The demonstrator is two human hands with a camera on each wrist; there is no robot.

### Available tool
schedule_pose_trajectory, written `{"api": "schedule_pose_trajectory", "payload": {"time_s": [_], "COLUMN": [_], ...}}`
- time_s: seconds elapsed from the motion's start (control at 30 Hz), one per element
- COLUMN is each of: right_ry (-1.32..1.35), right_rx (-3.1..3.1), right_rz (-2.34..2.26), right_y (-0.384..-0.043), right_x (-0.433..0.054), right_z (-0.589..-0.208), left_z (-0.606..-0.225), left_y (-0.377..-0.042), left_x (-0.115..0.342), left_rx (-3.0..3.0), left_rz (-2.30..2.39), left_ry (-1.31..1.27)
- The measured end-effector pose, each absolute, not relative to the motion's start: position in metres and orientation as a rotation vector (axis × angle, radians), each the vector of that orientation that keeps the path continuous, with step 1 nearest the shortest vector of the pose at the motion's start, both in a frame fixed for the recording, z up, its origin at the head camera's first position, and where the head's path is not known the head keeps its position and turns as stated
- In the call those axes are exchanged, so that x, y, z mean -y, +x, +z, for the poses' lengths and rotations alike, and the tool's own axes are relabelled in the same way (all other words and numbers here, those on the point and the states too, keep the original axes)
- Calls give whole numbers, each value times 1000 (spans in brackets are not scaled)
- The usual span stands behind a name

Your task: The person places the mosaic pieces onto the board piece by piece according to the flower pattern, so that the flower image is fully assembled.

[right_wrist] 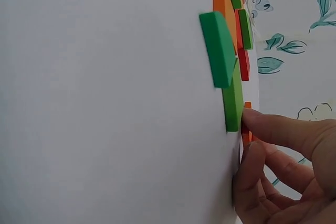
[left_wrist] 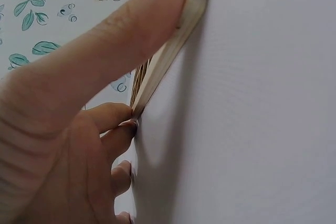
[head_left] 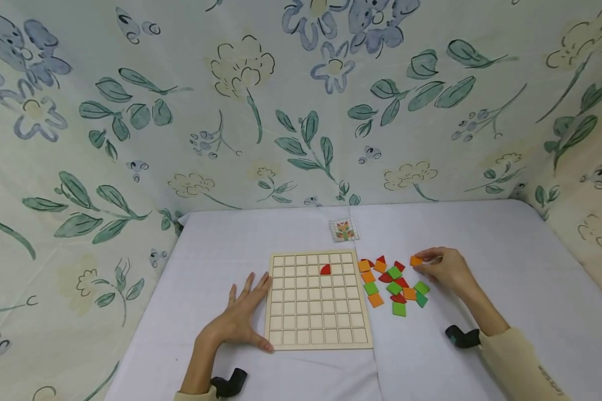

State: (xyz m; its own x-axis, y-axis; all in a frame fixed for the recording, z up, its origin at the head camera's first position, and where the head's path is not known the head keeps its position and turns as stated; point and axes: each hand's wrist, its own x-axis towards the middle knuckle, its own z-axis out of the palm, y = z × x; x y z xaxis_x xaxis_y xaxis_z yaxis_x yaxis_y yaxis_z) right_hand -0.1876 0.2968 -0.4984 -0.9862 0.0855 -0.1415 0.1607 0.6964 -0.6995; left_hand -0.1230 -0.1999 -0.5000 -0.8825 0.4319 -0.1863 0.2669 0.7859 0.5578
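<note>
A square wooden grid board (head_left: 311, 301) lies on the table with one red quarter-round tile (head_left: 325, 270) in a cell of its upper part. My left hand (head_left: 237, 320) is spread along the board's left side, thumb at the near left corner and fingertips at the edge. In the left wrist view the thumb (left_wrist: 115, 38) lies against the board's pale side (left_wrist: 163, 61). Right of the loose tiles, my right hand (head_left: 448, 270) pinches an orange square tile (head_left: 416, 260) between thumb and fingers. The right wrist view shows that tile partly hidden behind the fingers.
Loose green (head_left: 398, 309), orange (head_left: 375, 300) and red tiles (head_left: 399, 266) lie scattered between the board and my right hand, some overlapping. A small picture card (head_left: 344, 229) with a coloured pattern lies beyond the board. Floral cloth (head_left: 301, 111) hangs behind the white-covered table (head_left: 261, 228).
</note>
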Motion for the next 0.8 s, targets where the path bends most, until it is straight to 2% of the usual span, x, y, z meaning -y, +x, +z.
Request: {"api": "schedule_pose_trajectory", "payload": {"time_s": [0.8], "right_ry": [89], "right_rx": [-2814], "right_rz": [-1287], "right_y": [-189], "right_x": [-287], "right_z": [-493], "left_z": [-501], "left_y": [-123], "left_x": [200], "left_rx": [-2661], "left_rz": [775], "left_ry": [529]}}
